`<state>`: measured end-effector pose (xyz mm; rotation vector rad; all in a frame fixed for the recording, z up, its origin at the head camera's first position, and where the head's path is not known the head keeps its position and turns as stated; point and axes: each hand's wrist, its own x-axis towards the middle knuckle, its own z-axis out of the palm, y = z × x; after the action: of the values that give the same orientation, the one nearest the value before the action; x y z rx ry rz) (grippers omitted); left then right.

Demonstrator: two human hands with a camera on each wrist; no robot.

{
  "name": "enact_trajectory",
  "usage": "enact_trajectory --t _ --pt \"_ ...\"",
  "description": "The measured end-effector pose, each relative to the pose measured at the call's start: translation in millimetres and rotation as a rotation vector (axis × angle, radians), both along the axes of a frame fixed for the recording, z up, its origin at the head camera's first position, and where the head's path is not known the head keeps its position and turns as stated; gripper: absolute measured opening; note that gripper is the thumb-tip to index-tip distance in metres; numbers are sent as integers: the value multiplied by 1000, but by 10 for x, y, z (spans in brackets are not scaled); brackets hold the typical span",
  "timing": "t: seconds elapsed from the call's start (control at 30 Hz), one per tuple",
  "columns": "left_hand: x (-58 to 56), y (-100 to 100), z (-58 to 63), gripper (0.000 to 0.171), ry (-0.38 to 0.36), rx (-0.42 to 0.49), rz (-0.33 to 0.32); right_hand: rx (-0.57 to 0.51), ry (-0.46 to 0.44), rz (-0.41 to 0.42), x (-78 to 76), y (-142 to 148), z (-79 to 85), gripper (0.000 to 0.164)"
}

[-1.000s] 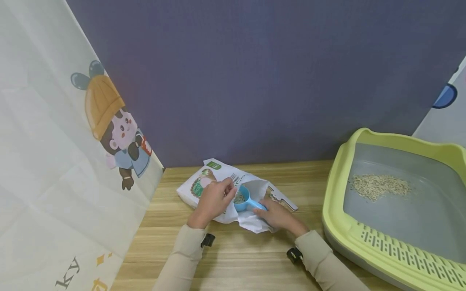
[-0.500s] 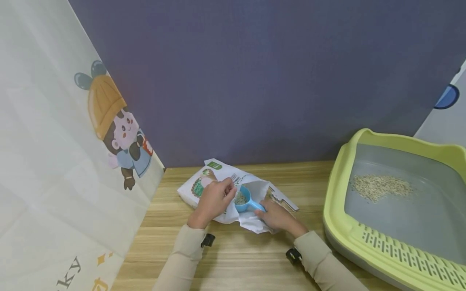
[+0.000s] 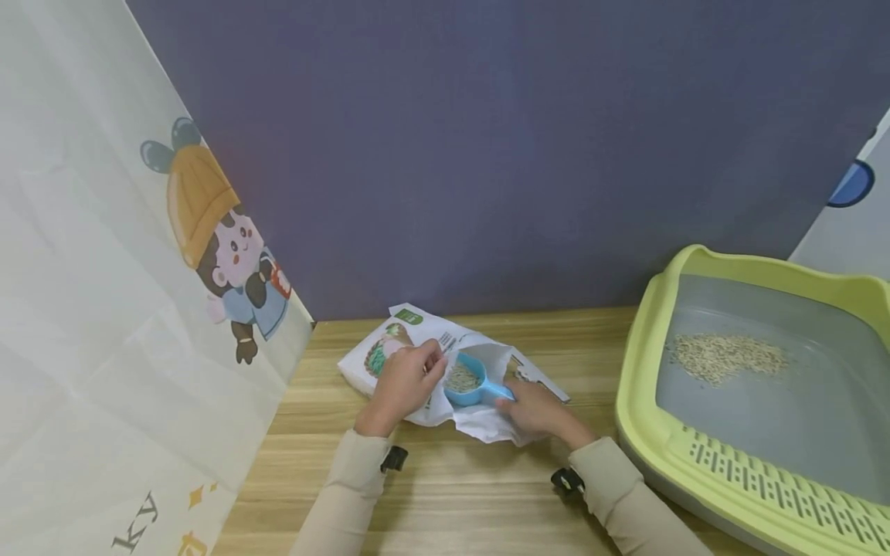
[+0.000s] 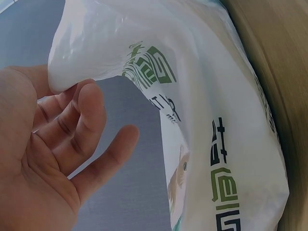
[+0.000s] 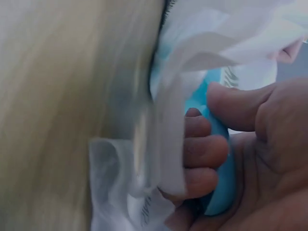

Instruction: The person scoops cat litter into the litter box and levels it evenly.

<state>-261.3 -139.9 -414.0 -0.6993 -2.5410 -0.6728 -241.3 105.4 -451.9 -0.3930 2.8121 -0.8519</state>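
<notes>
A white printed bag of litter lies on the wooden table, its torn mouth facing right. My left hand pinches the upper edge of that mouth and lifts it; in the left wrist view the white film hangs from the fingers. Inside the mouth sits a light-blue scoop, its bowl filled with beige litter pellets. My right hand grips the scoop's handle, thumb on top and fingers curled round it, as the right wrist view shows. Part of the bag's lower flap lies under the scoop.
At the right stands a large litter box with a yellow-green rim and grey base, a patch of pellets on its floor. A flat pale cut-out piece lies behind my right hand. A dark blue-purple panel closes off the back.
The scoop has shifted slightly toward me and to the right, and its pellet-filled bowl shows more. My right hand moved with it; the left hand has hardly moved.
</notes>
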Motion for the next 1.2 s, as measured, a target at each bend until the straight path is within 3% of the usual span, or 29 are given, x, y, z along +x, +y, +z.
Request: enact_trajectory --t 0.4,0.53,0.67,1.1,1.2 --pt "-3 -21 11 17 0 3 4 38 13 -2 65 84 204 19" --pt "0 -24 14 17 -5 2 3 48 20 5 72 115 245 27" --pt "2 -25 16 17 -6 5 3 50 12 11 66 141 257 36" --pt "-6 -33 9 17 -16 3 13 71 -61 33 69 187 240 35" --pt "-8 -36 5 17 -17 -1 17 59 -79 37 68 189 216 28"
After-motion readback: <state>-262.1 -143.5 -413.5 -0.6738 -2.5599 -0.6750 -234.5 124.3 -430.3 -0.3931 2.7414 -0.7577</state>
